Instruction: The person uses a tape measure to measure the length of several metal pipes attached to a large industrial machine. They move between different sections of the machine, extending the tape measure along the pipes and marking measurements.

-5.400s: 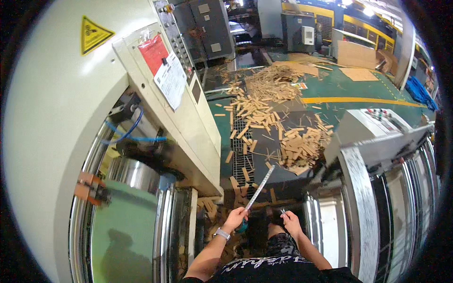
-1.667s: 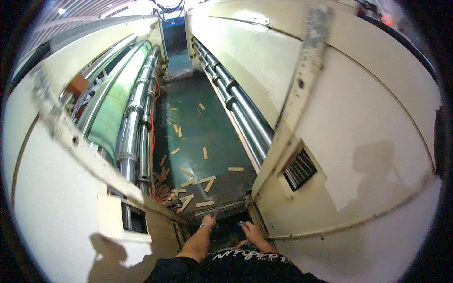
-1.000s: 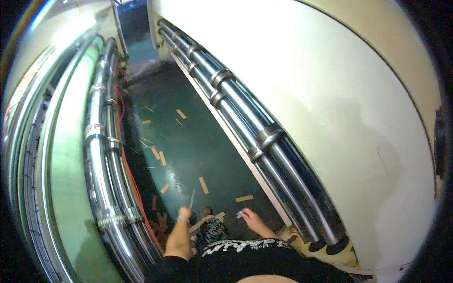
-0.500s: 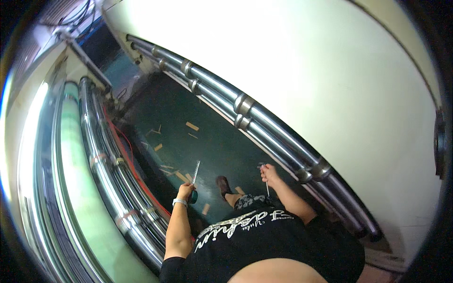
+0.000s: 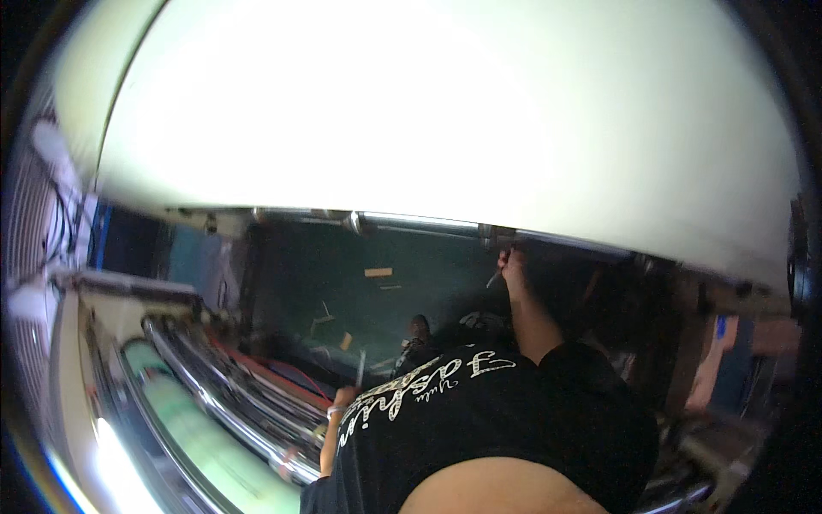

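A cream machine housing filled the upper view. A chrome roller ran along its lower edge, beside the fingers on the right. Wood scraps lay on the dark green floor, beyond the fingers on the left. Further chrome rollers and a red hose ran just left of those fingers.

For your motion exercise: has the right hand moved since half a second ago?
Yes. The right hand has gone up to the chrome roller under the cream machine wall; earlier it hung short of the rollers.
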`<act>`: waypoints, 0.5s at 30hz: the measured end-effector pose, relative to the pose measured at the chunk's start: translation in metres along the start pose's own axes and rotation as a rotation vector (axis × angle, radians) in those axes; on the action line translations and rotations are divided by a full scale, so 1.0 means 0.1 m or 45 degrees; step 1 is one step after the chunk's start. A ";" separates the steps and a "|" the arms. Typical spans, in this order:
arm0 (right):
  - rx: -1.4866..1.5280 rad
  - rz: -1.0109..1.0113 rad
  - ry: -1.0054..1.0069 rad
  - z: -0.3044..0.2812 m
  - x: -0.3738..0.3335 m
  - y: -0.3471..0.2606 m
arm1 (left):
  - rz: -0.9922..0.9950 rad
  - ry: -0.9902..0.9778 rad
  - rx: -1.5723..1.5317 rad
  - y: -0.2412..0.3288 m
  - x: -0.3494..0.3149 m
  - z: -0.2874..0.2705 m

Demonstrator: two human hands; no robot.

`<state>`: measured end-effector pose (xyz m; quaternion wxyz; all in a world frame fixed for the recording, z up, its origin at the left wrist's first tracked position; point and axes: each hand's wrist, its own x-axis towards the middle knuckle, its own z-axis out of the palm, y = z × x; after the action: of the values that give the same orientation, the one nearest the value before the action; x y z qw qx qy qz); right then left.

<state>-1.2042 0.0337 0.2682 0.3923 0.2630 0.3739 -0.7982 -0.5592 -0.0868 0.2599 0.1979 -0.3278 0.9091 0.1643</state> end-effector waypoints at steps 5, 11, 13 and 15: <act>0.076 -0.455 0.029 0.15 0.01 0.29 | -0.411 -0.207 -0.475 -0.80 0.43 -0.82; -0.084 -0.819 0.197 0.21 0.02 0.57 | -0.417 -0.235 -0.378 -1.50 1.19 -2.23; -0.284 -0.882 0.277 0.23 0.07 0.66 | -0.395 -0.246 -0.317 -1.64 1.37 -2.61; -0.494 -0.911 0.367 0.17 0.09 0.68 | -0.345 -0.265 -0.240 -1.69 1.70 -2.91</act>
<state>-1.1552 -0.0121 0.2454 0.0766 0.1469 0.6357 -0.7539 -0.6416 -0.4252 0.4044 0.2797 -0.4456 0.8117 0.2537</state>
